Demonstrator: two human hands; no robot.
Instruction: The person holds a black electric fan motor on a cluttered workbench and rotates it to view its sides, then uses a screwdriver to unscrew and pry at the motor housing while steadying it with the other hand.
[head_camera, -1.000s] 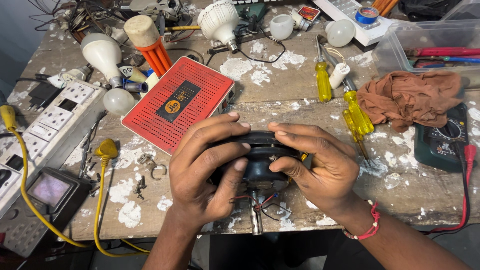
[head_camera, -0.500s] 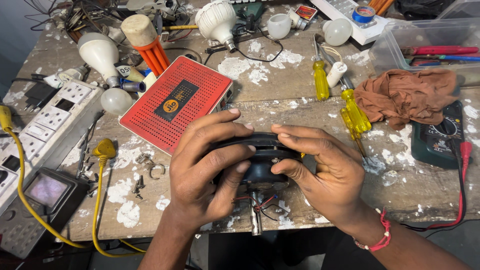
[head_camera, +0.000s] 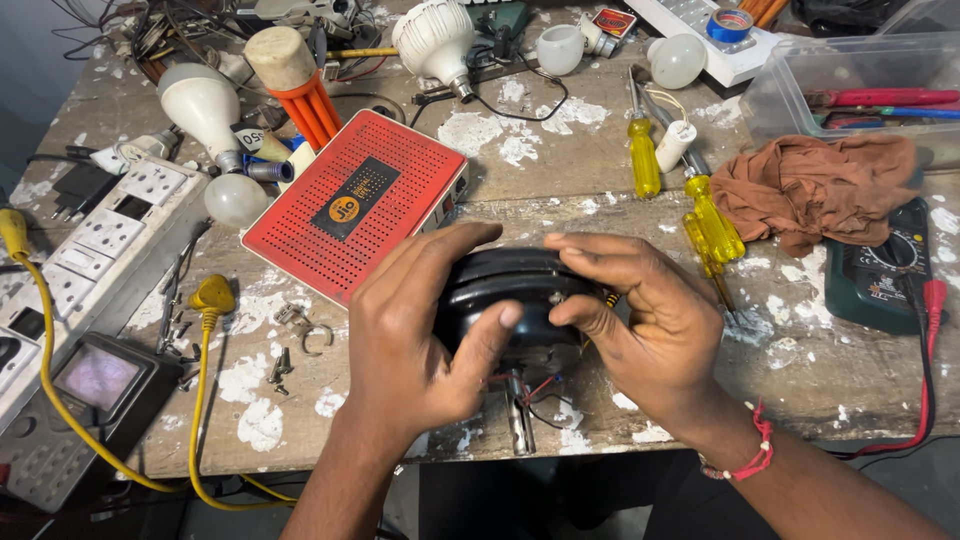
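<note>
1 black rounded housing (head_camera: 510, 300), at the counter's (head_camera: 560, 200) near edge, gripped by both hands: left hand (head_camera: 415, 330) clasping its left side, right hand (head_camera: 640, 320) its right. Red vented box (head_camera: 355, 205) just behind; 2 yellow screwdrivers (head_camera: 700, 215) right.

A rounded black plastic housing (head_camera: 515, 300), glossy and dome-like, sits just above the near edge of the workbench, clasped on both sides. Its curved top faces the camera. Thin red and black wires hang from its underside, and a short metal stub pokes out beneath it towards the bench edge.
</note>
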